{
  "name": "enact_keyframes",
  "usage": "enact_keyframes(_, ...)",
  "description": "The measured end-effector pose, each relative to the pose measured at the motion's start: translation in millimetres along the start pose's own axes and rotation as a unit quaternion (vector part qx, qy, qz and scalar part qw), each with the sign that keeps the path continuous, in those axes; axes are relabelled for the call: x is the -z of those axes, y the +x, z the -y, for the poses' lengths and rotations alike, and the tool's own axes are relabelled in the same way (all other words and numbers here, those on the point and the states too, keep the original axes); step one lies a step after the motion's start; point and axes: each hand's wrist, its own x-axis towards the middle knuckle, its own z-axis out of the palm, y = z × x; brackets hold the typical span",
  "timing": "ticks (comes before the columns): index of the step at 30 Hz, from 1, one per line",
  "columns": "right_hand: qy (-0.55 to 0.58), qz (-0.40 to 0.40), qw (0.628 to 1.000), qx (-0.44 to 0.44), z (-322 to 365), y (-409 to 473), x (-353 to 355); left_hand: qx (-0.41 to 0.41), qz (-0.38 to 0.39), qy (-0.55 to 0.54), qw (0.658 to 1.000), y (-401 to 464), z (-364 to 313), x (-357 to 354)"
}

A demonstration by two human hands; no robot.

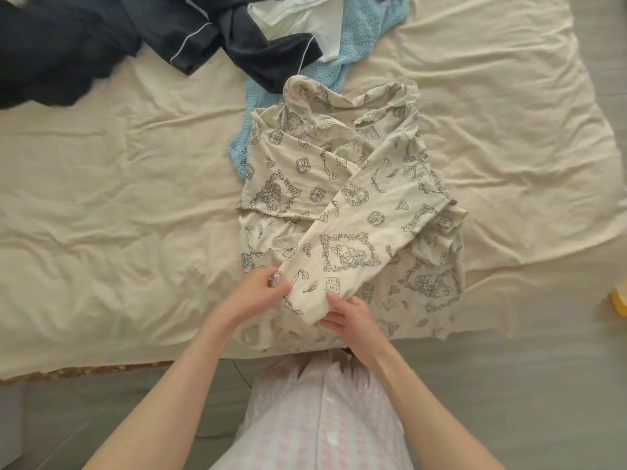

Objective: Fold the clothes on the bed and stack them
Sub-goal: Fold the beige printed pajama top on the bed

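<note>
A cream garment with a dark line-drawn print (pixel 346 184) lies spread on the bed's near middle. One sleeve is folded diagonally across its front, down toward me. My left hand (pixel 261 293) pinches the left corner of the sleeve's cuff end. My right hand (pixel 346 317) grips the cuff's right corner, thumb on top. Behind it lie a light blue knit (pixel 356 39), a white garment (pixel 305 18) and dark navy clothes with white piping (pixel 176 32), all unfolded.
The cream bedsheet (pixel 118 184) is wrinkled, with bare room to the left and right of the garment. The bed's near edge runs just below my hands, with grey floor (pixel 509 385) beyond. A yellow object (pixel 619 300) shows at the right edge.
</note>
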Motion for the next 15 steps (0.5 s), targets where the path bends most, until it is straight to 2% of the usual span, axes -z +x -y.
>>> enact_keyframes(4,-0.143,-0.005,0.989,0.045,-1,-9,-3,-0.038,-0.085,0.007,0.996,3,20,-2)
enact_keyframes(7,-0.224,0.011,0.974,0.036,-6,-8,0,-0.006,-0.161,0.067,0.985,4,34,-6)
enact_keyframes(9,-0.272,-0.017,0.962,-0.003,-14,-5,12,0.026,-0.201,0.099,0.974,2,46,-16)
enact_keyframes(13,-0.242,-0.125,0.958,-0.092,-37,-1,54,0.063,-0.309,0.067,0.947,-15,64,-61)
enact_keyframes(15,-0.214,-0.157,0.957,-0.115,-47,0,73,0.075,-0.292,0.01,0.953,-24,71,-98)
